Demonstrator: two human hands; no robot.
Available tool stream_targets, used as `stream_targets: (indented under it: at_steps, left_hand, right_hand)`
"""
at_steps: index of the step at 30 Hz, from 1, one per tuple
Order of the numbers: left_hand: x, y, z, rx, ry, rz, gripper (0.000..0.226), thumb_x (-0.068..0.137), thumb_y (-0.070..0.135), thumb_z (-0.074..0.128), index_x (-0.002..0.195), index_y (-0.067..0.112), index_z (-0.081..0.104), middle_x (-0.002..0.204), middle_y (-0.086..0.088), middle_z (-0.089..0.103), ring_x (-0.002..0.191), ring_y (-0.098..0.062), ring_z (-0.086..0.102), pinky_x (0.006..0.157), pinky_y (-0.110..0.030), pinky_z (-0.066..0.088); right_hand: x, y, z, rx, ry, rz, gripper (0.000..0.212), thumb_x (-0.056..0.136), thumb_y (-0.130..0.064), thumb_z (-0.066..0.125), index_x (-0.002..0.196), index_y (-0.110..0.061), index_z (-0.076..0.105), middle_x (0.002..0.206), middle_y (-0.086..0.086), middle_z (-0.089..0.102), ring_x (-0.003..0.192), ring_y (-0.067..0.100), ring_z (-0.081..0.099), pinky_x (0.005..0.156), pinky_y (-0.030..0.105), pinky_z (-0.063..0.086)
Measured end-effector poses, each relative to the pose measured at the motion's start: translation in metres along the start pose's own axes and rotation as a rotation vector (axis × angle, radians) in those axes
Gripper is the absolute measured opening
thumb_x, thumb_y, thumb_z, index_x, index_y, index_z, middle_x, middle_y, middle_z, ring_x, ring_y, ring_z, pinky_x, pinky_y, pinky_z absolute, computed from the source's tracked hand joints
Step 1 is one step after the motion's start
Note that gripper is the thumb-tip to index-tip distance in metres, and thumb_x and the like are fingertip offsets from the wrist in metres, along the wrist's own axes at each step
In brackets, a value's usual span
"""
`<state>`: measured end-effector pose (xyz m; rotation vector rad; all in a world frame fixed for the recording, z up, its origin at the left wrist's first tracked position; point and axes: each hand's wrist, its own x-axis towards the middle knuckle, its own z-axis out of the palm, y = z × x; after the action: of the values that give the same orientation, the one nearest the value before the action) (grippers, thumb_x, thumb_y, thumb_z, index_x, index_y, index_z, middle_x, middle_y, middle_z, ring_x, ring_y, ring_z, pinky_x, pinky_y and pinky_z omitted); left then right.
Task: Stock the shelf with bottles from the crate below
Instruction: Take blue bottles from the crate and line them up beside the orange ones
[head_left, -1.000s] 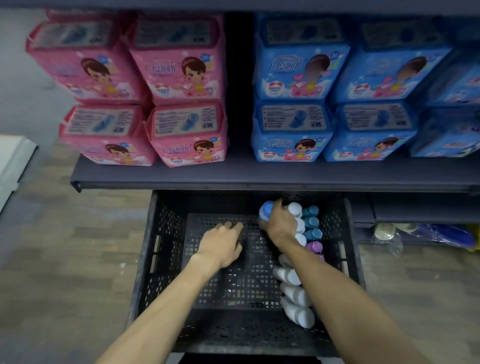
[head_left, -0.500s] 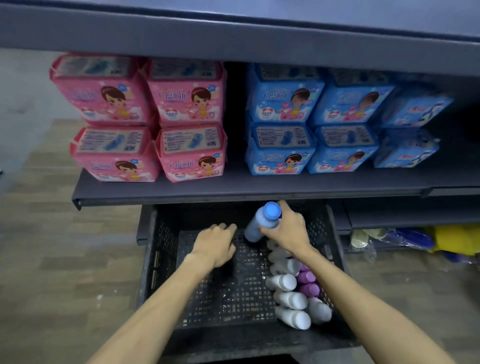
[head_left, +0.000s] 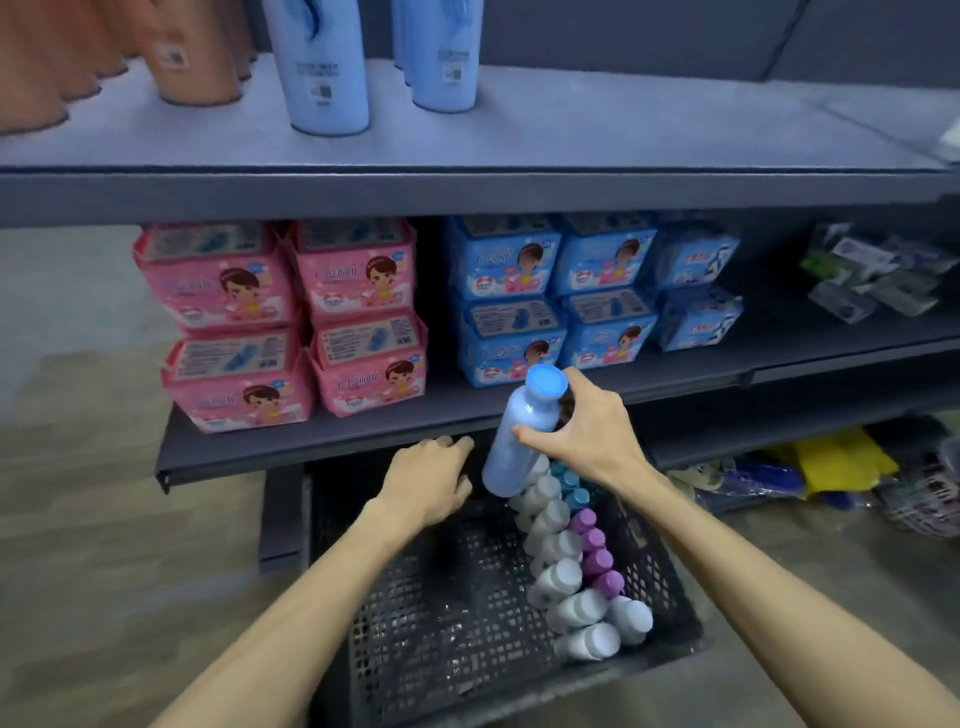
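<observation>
Head view: I'm seeing the right hand (head_left: 587, 434) gripping a pale blue bottle (head_left: 522, 434), thumb wrapping its front, fingers curling behind the neck just under the blue cap. Bottle is tilting, cap up and to the right, base hanging over the back of the black crate (head_left: 452, 623), clear of the other bottles. R forearm is reaching in from bottom right, wrist bending up. Left hand (head_left: 428, 480) is hovering palm-down over the crate's left half w/ loosely curled fingers, holding nothing; fingertips near the front edge of the lower shelf (head_left: 311, 452).

Vs 0.5 s ago: bottle is sitting higher, its cap now in front of the lower shelf's edge instead of below it. Camera is tipping up, so the upper shelf (head_left: 571, 124) is coming into view.

Counts: approx 8 white-capped bottles (head_left: 558, 579) lying in a row in the crate, 4 purple caps (head_left: 597, 558) beside them, a few teal caps (head_left: 569, 486), no. unclear. Lower shelf: 4 pink packs (head_left: 291, 322), 6 blue packs (head_left: 587, 296). Upper shelf: 2 blue bottles (head_left: 327, 67) in front, orange bottles (head_left: 197, 52) at left, cut off.
</observation>
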<state>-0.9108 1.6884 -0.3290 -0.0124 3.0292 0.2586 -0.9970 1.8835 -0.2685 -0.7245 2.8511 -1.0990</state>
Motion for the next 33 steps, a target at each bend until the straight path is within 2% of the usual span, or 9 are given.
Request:
stream_targets:
  at_steps: [7, 11, 14, 17, 21, 25, 28, 33]
  left_hand:
    - [-0.009, 0.025, -0.074, 0.098, 0.259, -0.006, 0.041, 0.091, 0.039, 0.048, 0.128, 0.021, 0.044, 0.108, -0.002, 0.061, 0.099, -0.029, 0.06, 0.067, -0.036, 0.042]
    - [-0.022, 0.034, -0.119, 0.106, 0.405, -0.013, 0.035, 0.088, 0.038, 0.049, 0.12, 0.022, 0.05, 0.102, 0.001, 0.064, 0.096, -0.027, 0.061, 0.071, -0.039, 0.049]
    - [-0.029, 0.037, -0.155, 0.138, 0.497, -0.016, 0.038, 0.087, 0.038, 0.051, 0.122, 0.024, 0.051, 0.107, 0.001, 0.066, 0.099, -0.028, 0.062, 0.072, -0.04, 0.05]
    - [-0.034, 0.041, -0.197, 0.209, 0.546, -0.038, 0.035, 0.088, 0.039, 0.05, 0.12, 0.025, 0.051, 0.108, 0.001, 0.066, 0.1, -0.03, 0.061, 0.071, -0.037, 0.046]
    - [-0.034, 0.038, -0.252, 0.298, 0.644, -0.052, 0.026, 0.085, 0.039, 0.05, 0.104, 0.022, 0.051, 0.098, 0.0, 0.067, 0.094, -0.031, 0.061, 0.068, -0.036, 0.046]
    - [-0.031, 0.032, -0.303, 0.352, 0.723, -0.058, 0.03, 0.087, 0.041, 0.049, 0.113, 0.025, 0.052, 0.098, 0.004, 0.067, 0.094, -0.027, 0.062, 0.068, -0.035, 0.048]
    - [-0.028, 0.028, -0.331, 0.374, 0.774, -0.057, 0.026, 0.087, 0.041, 0.048, 0.109, 0.025, 0.052, 0.095, 0.005, 0.066, 0.089, -0.026, 0.062, 0.064, -0.033, 0.044]
    - [-0.02, 0.021, -0.35, 0.435, 0.744, -0.081, 0.025, 0.088, 0.042, 0.047, 0.107, 0.026, 0.051, 0.093, 0.003, 0.066, 0.086, -0.027, 0.061, 0.06, -0.031, 0.036]
  right_hand:
    - [0.01, -0.042, -0.065, 0.025, 0.07, -0.142, 0.05, 0.061, -0.054, 0.076, 0.088, -0.019, 0.052, 0.077, -0.008, 0.062, 0.073, 0.015, 0.059, 0.064, 0.033, 0.048]
    - [0.017, -0.077, -0.104, 0.061, 0.122, -0.201, 0.046, 0.062, -0.053, 0.078, 0.088, -0.023, 0.056, 0.081, -0.014, 0.065, 0.077, 0.011, 0.063, 0.073, 0.037, 0.054]
    - [0.027, -0.106, -0.131, 0.093, 0.161, -0.241, 0.05, 0.057, -0.059, 0.074, 0.09, -0.024, 0.06, 0.084, -0.014, 0.068, 0.081, 0.011, 0.066, 0.077, 0.04, 0.056]
    - [0.038, -0.137, -0.157, 0.092, 0.194, -0.288, 0.051, 0.058, -0.057, 0.076, 0.093, -0.024, 0.061, 0.082, -0.014, 0.068, 0.081, 0.01, 0.066, 0.079, 0.037, 0.055]
    - [0.053, -0.178, -0.19, 0.1, 0.265, -0.354, 0.052, 0.058, -0.056, 0.077, 0.092, -0.021, 0.06, 0.08, -0.012, 0.067, 0.081, 0.013, 0.065, 0.08, 0.039, 0.055]
    - [0.073, -0.215, -0.22, 0.113, 0.321, -0.394, 0.053, 0.058, -0.057, 0.075, 0.092, -0.02, 0.06, 0.086, -0.008, 0.067, 0.082, 0.015, 0.065, 0.075, 0.039, 0.058]
    - [0.091, -0.238, -0.234, 0.119, 0.347, -0.402, 0.053, 0.058, -0.057, 0.075, 0.094, -0.02, 0.059, 0.088, -0.007, 0.066, 0.083, 0.014, 0.065, 0.072, 0.036, 0.058]
    - [0.121, -0.257, -0.23, 0.048, 0.345, -0.366, 0.057, 0.059, -0.06, 0.073, 0.098, -0.021, 0.057, 0.095, -0.005, 0.063, 0.089, 0.017, 0.061, 0.076, 0.034, 0.054]
